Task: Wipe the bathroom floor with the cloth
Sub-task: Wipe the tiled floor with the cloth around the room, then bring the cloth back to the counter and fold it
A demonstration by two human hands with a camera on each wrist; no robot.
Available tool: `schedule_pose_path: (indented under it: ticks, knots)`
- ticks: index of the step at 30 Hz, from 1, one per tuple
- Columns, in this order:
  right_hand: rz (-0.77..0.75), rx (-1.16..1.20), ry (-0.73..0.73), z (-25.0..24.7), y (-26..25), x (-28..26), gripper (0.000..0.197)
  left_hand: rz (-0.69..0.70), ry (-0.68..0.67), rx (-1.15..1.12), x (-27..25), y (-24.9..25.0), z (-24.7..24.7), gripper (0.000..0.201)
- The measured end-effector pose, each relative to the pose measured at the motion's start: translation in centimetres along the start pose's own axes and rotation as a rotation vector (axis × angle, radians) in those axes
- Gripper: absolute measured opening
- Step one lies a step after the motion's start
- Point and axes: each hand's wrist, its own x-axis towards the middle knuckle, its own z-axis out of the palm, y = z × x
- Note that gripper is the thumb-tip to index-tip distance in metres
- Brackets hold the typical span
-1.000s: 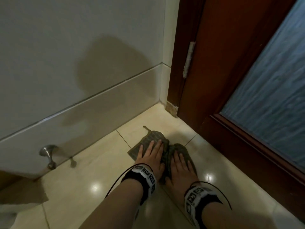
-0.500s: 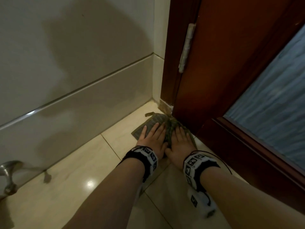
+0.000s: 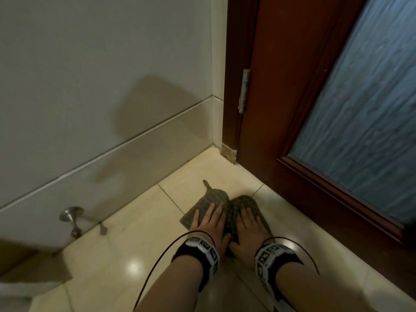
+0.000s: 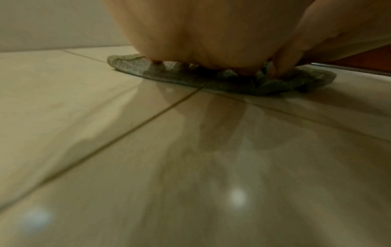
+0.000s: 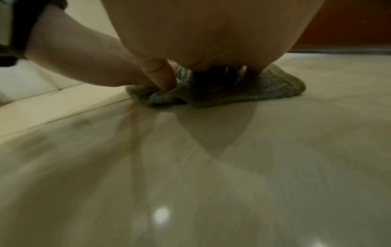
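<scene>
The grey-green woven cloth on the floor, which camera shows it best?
The head view: the grey-green woven cloth shows from above, bunched in the middle, with the left hand and right hand flat on it. Each wrist view shows only the cloth's near edge, low under a palm.

- We see a glossy cream tile floor (image 3: 126, 230), with dark grout lines and bright spots of reflected light.
- We see a grey-green cloth (image 3: 210, 200) lying on it, bunched along the middle, across a grout line, near the corner.
- We see a metal doorstop (image 3: 72, 219) where the floor meets the wall.
</scene>
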Motion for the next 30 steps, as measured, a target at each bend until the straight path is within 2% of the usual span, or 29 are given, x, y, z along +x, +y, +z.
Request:
schedule_pose_path:
  ticks: [3, 7, 10, 11, 12, 13, 19, 22, 24, 26, 27, 28, 30]
  knots:
    - [-0.016, 0.004, -0.018, 1.7, -1.0, -3.0, 0.088, -0.054, -0.020, 0.017, -3.9, 0.7, 1.7, 0.070]
    - [-0.026, 0.015, -0.038, 3.9, -1.8, -6.1, 0.088, -0.106, 0.020, -0.080, -8.0, 1.5, 5.2, 0.070]
    - [-0.024, 0.008, -0.016, 4.1, -1.9, -6.5, 0.082, -0.131, 0.081, -0.094, -8.7, 1.9, 5.9, 0.074]
    - [-0.020, 0.000, 0.001, 4.0, -1.8, -6.4, 0.080, -0.146, 0.064, -0.151, -8.7, 1.6, 5.3, 0.079]
    - [-0.018, -0.010, 0.021, 3.9, -1.8, -6.2, 0.079, -0.144, 0.081, -0.131, -8.5, 1.3, 4.8, 0.084]
    - [-0.018, -0.020, 0.038, 3.8, -1.7, -6.0, 0.078, -0.130, 0.040, -0.117, -8.4, 1.2, 4.4, 0.087]
    - [-0.028, -0.057, 0.088, 2.9, -1.4, -4.1, 0.071, -0.180, 0.051, -0.121, -6.7, 0.8, 2.7, 0.070]
    - [-0.008, -0.055, 0.127, 2.5, -1.7, -3.5, 0.062, -0.213, 0.105, -0.149, -5.9, 1.3, 1.7, 0.064]
    - [-0.022, -0.056, 0.220, 3.4, -1.9, -2.8, 0.053, -0.265, 0.075, -0.177, -5.6, 1.6, 0.8, 0.058]
    - [-0.011, -0.020, 0.174, 3.8, -1.6, -1.8, 0.054, -0.288, 0.036, -0.181, -4.7, 1.3, -0.3, 0.052]
    - [-0.032, -0.001, 0.232, 4.5, -1.3, -0.8, 0.055, -0.270, 0.035, -0.168, -4.4, 0.9, -0.7, 0.049]
    - [-0.035, -0.019, 0.225, 4.3, -1.1, -0.7, 0.054, -0.235, 0.047, -0.129, -4.3, 0.5, -1.0, 0.047]
    - [-0.030, -0.005, 0.113, 0.6, -1.6, -2.4, 0.048, -0.131, 0.083, -0.029, -4.5, -0.1, -1.9, 0.045]
